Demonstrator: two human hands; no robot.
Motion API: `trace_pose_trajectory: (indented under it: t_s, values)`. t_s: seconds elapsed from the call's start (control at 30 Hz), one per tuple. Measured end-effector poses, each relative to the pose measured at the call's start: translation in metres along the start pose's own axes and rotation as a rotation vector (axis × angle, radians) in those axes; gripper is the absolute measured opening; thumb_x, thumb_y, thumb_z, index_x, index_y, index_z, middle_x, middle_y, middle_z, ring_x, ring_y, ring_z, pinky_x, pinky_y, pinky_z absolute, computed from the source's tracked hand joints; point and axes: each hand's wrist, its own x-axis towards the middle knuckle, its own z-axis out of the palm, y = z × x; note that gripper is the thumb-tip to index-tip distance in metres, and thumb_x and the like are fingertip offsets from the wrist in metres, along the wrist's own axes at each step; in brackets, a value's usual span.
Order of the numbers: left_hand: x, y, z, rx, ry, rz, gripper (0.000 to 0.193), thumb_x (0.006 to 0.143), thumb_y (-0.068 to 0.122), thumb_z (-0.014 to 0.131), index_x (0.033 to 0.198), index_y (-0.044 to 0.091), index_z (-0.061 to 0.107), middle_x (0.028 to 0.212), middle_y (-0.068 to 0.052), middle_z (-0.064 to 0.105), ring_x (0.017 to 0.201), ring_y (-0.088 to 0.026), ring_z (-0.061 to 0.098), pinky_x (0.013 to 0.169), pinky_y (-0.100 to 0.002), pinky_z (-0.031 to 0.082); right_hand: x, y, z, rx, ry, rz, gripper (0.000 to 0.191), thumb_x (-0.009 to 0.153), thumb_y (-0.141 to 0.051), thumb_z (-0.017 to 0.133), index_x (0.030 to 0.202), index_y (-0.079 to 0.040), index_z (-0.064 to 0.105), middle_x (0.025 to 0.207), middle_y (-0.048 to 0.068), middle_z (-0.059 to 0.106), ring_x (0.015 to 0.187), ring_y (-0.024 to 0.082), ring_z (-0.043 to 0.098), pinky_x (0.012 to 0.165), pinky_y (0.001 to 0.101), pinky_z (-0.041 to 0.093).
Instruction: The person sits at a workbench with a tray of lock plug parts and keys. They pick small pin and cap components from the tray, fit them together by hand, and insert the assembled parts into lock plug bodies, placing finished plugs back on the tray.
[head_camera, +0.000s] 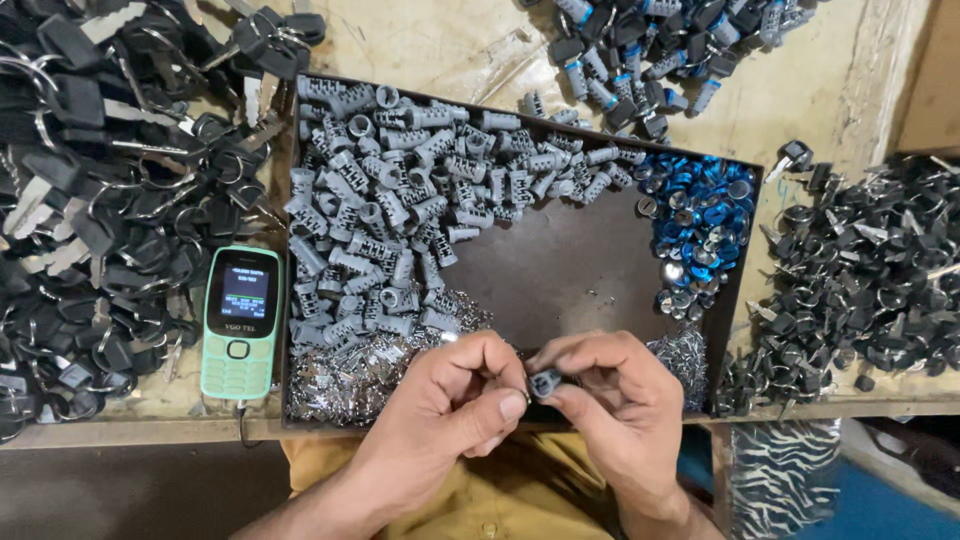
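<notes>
A small grey lock cylinder (545, 382) is pinched between the fingertips of the left hand (455, 400) and right hand (610, 400), both closed on it, at the near edge of a dark tray (570, 270). Thin metal wafers (350, 375) are heaped just beside the hands. Farther in: grey cylinders (400, 200) at L, blue caps (700, 220) at R. A green keypad phone (240, 320) is laid L of the tray, next to black-headed keys (90, 200).

Scuffed pale wooden workbench (480, 45), dark floor (120, 490) below, blue surface (880, 510) at right
</notes>
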Motion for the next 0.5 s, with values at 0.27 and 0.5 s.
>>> trace_pose_trajectory:
  t_s: [0.27,0.5]
  values:
    - [-0.001,-0.007,0.007,0.177,0.04,0.014,0.012,0.095,0.007,0.07,0.091,0.005,0.059,0.077,0.006,0.052,0.067,-0.002,0.042,0.057,-0.02,0.034,0.005,-0.019,-0.008,-0.417,-0.125,-0.194,0.031,0.082,0.015,0.062,0.107,-0.001,0.074,0.107,0.013,0.075,0.096,0.019,0.074,0.08,0.0252,0.058]
    - [-0.003,-0.002,0.011,0.275,0.053,0.055,0.017,0.088,-0.002,0.068,0.086,0.006,0.054,0.078,0.007,0.047,0.071,-0.002,0.04,0.062,-0.022,0.035,0.007,-0.033,0.001,-0.585,-0.118,-0.287,0.038,0.075,0.015,0.064,0.107,-0.003,0.075,0.099,0.01,0.073,0.082,0.018,0.069,0.067,0.0239,0.054]
